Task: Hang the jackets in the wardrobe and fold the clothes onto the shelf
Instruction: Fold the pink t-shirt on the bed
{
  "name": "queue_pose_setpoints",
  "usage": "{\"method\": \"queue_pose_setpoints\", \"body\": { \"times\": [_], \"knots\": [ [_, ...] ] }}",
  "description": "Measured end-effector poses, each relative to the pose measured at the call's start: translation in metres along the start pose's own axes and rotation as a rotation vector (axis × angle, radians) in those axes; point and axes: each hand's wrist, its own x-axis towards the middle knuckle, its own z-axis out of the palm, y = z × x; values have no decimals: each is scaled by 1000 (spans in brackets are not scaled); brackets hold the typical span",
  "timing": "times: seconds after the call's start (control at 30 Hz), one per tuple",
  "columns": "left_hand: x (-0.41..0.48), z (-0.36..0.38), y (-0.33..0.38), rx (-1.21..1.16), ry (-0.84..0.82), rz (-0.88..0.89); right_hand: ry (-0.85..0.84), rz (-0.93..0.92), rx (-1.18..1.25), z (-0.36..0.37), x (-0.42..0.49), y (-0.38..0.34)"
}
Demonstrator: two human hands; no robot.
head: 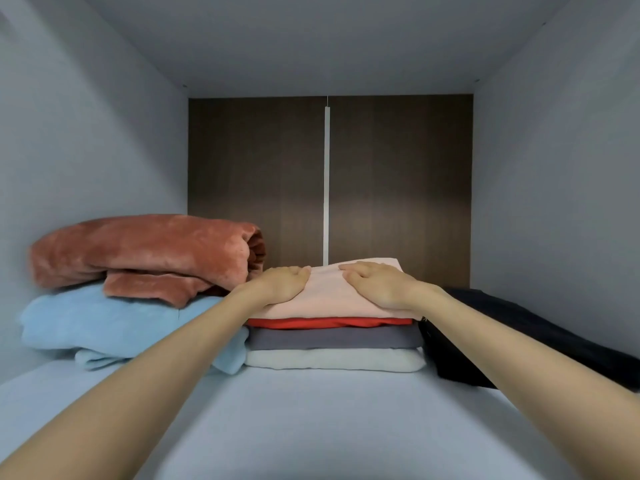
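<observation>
A folded pale pink garment point(332, 292) lies on top of a stack in the middle of the wardrobe shelf point(311, 417). Under it are a folded red piece point(329, 322), a grey one point(332, 338) and a white one point(332, 360). My left hand point(282, 284) rests flat on the pink garment's left side, fingers straight. My right hand point(377, 284) presses flat on its right side. Both arms reach in from the front edge.
A rust-coloured fleece point(145, 251) sits folded on a light blue fleece point(114, 323) at the left. A black garment point(512, 337) lies at the right against the side wall. Dark wood panels point(398, 181) close the back.
</observation>
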Motion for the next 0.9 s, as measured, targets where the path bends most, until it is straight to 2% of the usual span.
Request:
{"method": "queue_pose_setpoints", "body": {
  "times": [0.13, 0.37, 0.63, 0.8, 0.9],
  "knots": [
    [-8, -4, 1, -2, 114, 28, 82, 29, 29, -1, -8, 1],
    [-53, -12, 21, -30, 333, 146, 339, 51, 82, -16, -51, -13],
    [-159, -11, 28, -267, 458, 270, 410, 43, 181, -10, -159, -57],
    [-241, 3, 17, -395, 505, 382, 473, 121, 196, 16, -246, -94],
    [-289, 16, 18, -424, 466, 446, 498, 197, 201, 29, -303, -113]
  ]
}}
